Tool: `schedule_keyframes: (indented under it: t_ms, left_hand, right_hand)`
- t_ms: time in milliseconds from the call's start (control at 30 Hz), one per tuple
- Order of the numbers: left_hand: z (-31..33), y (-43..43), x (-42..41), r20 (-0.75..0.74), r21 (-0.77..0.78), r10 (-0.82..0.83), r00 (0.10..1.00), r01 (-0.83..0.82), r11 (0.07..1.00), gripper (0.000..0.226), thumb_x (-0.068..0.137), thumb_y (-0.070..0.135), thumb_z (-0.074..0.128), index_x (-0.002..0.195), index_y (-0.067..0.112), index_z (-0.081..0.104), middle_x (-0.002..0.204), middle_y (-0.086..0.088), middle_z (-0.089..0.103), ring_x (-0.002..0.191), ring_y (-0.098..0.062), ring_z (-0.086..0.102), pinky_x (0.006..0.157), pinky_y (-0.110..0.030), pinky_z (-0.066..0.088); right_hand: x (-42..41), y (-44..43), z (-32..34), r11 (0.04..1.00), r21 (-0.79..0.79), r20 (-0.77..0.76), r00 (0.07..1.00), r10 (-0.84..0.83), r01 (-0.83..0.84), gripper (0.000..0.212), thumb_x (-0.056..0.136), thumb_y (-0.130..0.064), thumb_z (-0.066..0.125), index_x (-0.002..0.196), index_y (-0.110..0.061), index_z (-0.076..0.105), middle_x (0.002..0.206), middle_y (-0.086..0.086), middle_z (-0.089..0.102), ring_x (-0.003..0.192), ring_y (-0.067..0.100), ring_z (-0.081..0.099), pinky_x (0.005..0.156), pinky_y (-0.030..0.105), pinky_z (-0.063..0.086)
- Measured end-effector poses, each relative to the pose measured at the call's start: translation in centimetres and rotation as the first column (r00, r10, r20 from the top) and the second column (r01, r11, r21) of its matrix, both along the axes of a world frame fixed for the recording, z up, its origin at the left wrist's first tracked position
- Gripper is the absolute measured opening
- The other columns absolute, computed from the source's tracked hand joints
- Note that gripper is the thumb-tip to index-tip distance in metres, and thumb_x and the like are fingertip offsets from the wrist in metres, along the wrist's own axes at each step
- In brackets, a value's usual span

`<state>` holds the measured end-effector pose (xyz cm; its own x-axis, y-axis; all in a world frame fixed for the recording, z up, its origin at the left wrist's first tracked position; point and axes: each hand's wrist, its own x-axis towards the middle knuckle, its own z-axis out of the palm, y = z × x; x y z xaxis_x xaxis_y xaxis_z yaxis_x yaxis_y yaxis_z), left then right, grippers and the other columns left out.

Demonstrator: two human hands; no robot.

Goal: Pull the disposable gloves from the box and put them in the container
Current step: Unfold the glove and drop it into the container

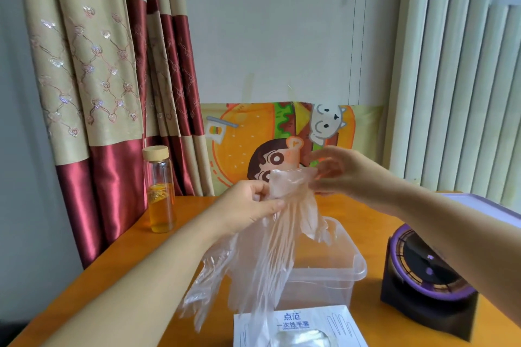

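Observation:
Thin clear disposable gloves hang in the air above the table, their fingers trailing down over the glove box. My left hand grips the bunched upper part of the gloves. My right hand pinches the cuff edge at the top right. The white glove box lies at the near table edge, more clear plastic showing in its oval opening. The clear plastic container stands just behind the box, below the hanging gloves.
A glass bottle of orange liquid stands at the left on the orange table. A black and purple round device stands at the right, a purple-edged board behind it. A cartoon cushion leans on the wall.

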<state>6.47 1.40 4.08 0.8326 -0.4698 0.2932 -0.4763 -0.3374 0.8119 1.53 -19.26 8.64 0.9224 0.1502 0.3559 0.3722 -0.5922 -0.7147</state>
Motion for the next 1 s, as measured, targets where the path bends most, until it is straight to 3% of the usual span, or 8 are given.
schedule_keyframes:
  t_ms: [100,300,533,633,733,833,900,1000]
  left_hand:
    - [0.5,0.0,0.0,0.012,0.003,0.018,1.0,-0.018,1.0,0.089,0.054,0.072,0.074,0.106,0.0,0.062,0.088,-0.002,0.061,0.084,-0.015,0.056,0.08,-0.032,0.039]
    - [1.3,-0.7,0.1,0.048,0.022,0.092,0.995,-0.093,0.995,0.026,0.086,0.035,0.069,0.099,0.013,0.064,0.096,0.01,0.063,0.097,-0.002,0.053,0.074,-0.014,0.037]
    - [1.4,1.4,1.0,-0.115,-0.207,0.183,0.976,-0.204,0.957,0.025,0.081,0.024,0.075,0.102,0.022,0.063,0.097,-0.001,0.064,0.089,-0.016,0.061,0.07,-0.018,0.043]
    - [1.6,2.8,1.2,-0.176,-0.263,0.143,0.974,-0.186,0.947,0.037,0.083,0.022,0.071,0.118,0.017,0.061,0.099,0.002,0.063,0.087,-0.009,0.059,0.079,-0.018,0.045]
    - [1.8,3.4,1.3,-0.208,-0.221,-0.01,0.978,-0.037,0.975,0.073,0.069,0.052,0.076,0.132,0.025,0.049,0.118,0.008,0.062,0.101,-0.004,0.062,0.084,-0.023,0.051]
    - [2.3,3.6,1.5,-0.196,-0.068,-0.18,0.964,0.17,0.983,0.118,0.042,0.076,0.077,0.144,0.036,0.035,0.121,0.027,0.06,0.114,0.007,0.055,0.097,-0.026,0.044]
    - [2.7,3.5,1.7,-0.172,0.048,-0.287,0.942,0.299,0.953,0.11,0.052,0.077,0.072,0.147,0.041,0.03,0.135,0.025,0.052,0.131,0.001,0.042,0.114,-0.038,0.025]
    - [3.3,3.9,1.8,-0.212,0.147,-0.393,0.895,0.427,0.892,0.099,0.059,0.074,0.071,0.144,0.036,0.039,0.143,0.017,0.047,0.135,-0.002,0.039,0.115,-0.035,0.023]
  right_hand:
    - [-0.6,0.1,1.4,0.988,-0.154,0.09,0.996,-0.016,0.03,0.047,0.074,-0.026,0.077,0.113,-0.027,0.053,0.096,-0.008,0.064,0.085,0.005,0.065,0.081,0.027,0.055]
    - [-1.2,2.8,3.0,0.86,-0.499,0.233,0.972,0.02,0.102,0.046,0.078,-0.034,0.074,0.111,-0.023,0.044,0.094,-0.009,0.063,0.087,0.008,0.06,0.08,0.029,0.051]
    - [-0.8,2.8,3.8,0.888,-0.46,0.17,0.982,0.081,0.007,0.028,0.086,-0.012,0.065,0.097,-0.029,0.046,0.09,-0.008,0.065,0.083,0.017,0.066,0.075,0.039,0.055]
    - [-0.7,2.7,4.2,0.896,-0.437,0.099,0.986,0.132,-0.076,0.026,0.089,-0.004,0.057,0.095,-0.029,0.052,0.1,-0.012,0.069,0.083,0.004,0.067,0.074,0.029,0.056]
    - [-0.4,3.3,4.6,0.847,-0.508,0.002,0.983,0.185,-0.159,0.042,0.088,0.006,0.048,0.106,-0.028,0.066,0.108,-0.02,0.066,0.084,-0.018,0.059,0.073,0.008,0.049]
    - [0.1,3.9,5.0,0.814,-0.535,-0.096,0.973,0.209,-0.227,0.056,0.085,0.005,0.049,0.114,-0.039,0.067,0.112,-0.03,0.063,0.101,-0.001,0.063,0.095,0.025,0.049]
    - [0.3,4.0,5.6,0.81,-0.519,-0.154,0.962,0.224,-0.272,0.057,0.085,0.005,0.05,0.117,-0.039,0.066,0.107,-0.033,0.063,0.1,0.005,0.064,0.095,0.027,0.048]
    - [0.7,3.9,6.2,0.859,-0.305,-0.305,0.896,0.322,-0.412,0.057,0.084,0.013,0.047,0.125,-0.022,0.062,0.109,-0.026,0.065,0.105,-0.001,0.061,0.097,0.026,0.047]
